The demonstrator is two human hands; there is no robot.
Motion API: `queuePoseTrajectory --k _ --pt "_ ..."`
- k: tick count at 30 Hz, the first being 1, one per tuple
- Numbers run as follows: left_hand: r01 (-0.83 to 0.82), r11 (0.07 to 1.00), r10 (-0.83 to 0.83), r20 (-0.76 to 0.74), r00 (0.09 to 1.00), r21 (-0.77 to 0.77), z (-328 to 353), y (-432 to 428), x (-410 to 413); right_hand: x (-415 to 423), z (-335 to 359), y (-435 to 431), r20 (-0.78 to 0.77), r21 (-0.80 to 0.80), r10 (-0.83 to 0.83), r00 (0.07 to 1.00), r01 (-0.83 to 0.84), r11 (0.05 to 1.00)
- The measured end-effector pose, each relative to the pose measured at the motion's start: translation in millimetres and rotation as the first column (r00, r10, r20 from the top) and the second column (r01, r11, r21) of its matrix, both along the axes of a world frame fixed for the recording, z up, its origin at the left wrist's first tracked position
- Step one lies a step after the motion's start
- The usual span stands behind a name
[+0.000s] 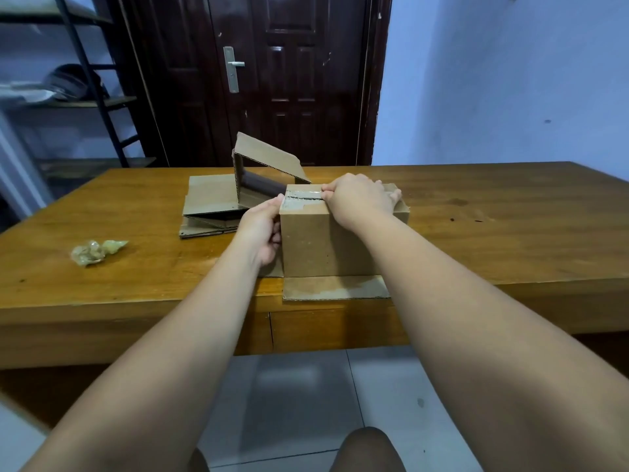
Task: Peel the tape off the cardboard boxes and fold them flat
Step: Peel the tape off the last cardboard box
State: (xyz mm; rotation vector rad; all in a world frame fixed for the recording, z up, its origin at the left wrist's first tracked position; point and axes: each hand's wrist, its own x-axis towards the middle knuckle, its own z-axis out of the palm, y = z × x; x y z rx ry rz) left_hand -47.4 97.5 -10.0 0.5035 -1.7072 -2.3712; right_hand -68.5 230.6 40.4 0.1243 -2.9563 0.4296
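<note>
A small brown cardboard box stands on the wooden table, with a flap lying flat toward me. A strip of clear tape runs along the seam on its top face. My right hand lies over the top of the box and pinches the tape near its middle. My left hand grips the box's left side, thumb at the top corner. Behind it, a half-collapsed box stands on flattened cardboard.
A crumpled wad of peeled tape lies on the table at the left. A dark door stands behind the table, and a metal shelf rack is at the far left. My knee shows below the table's front edge.
</note>
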Motion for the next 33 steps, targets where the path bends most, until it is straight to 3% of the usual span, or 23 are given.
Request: queuePoseTrajectory --k 3,6,13,18,20,25,33 --pt "0.016 1.000 -0.017 0.054 0.998 0.022 6 -2 3 -1 2 -1 0.016 -0.005 0.003 1.000 -0.003 1.000" --pt "0.029 0.997 -0.024 0.063 0.998 -0.072 14 3 8 -3 4 -1 0.027 -0.003 0.001 1.000 -0.001 1.000" --pt "-0.087 0.956 0.069 -0.076 0.995 -0.279 5 7 3 0 3 1 0.010 -0.002 0.004 1.000 -0.004 1.000" --pt "-0.257 0.774 0.182 -0.185 0.966 -0.579 3 6 -1 -2 2 0 0.015 -0.003 0.001 1.000 0.000 1.000" --pt "-0.260 0.780 0.186 -0.185 0.965 -0.569 4 6 -2 -3 1 0 0.010 -0.004 -0.001 1.000 0.001 1.000" --pt "-0.160 0.913 0.122 -0.125 0.985 -0.375 4 6 0 -3 0 1 0.005 -0.002 0.003 1.000 -0.003 1.000" --pt "-0.041 0.946 0.028 -0.044 0.999 -0.323 11 8 0 -4 1 1 0.003 -0.015 0.005 1.000 -0.005 1.000"
